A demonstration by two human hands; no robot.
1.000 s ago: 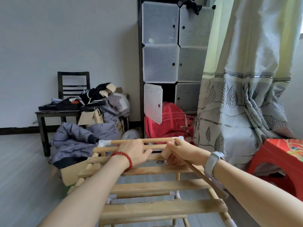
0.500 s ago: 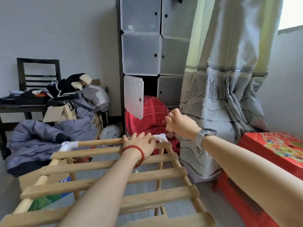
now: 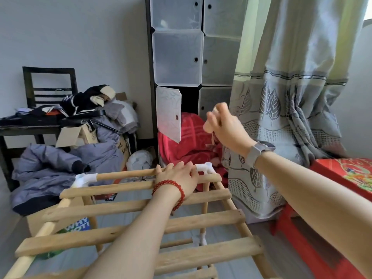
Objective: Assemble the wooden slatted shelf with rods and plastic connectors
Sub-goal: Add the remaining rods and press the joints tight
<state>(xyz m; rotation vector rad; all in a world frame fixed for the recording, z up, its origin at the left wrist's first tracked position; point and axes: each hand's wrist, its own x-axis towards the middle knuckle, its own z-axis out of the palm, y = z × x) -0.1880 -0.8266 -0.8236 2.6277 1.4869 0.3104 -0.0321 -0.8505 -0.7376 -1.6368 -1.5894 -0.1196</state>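
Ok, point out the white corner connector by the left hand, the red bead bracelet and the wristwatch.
white corner connector [image 3: 205,168], head view, on its elbow bend.
red bead bracelet [image 3: 177,188], head view, on the beads.
wristwatch [image 3: 266,147], head view, on its case.

Both forearms bare, no sleeves showing. Left hand has a red round-bead bracelet at the wrist. Right hand wears a watch, pale grey strap, dark rounded case

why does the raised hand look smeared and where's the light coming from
Head view: the right hand is motion-blurred at the fingers, while the left hand on the shelf stays sharp; daylight glows through the curtain at right; wide-angle lens bends the cabinet edges.
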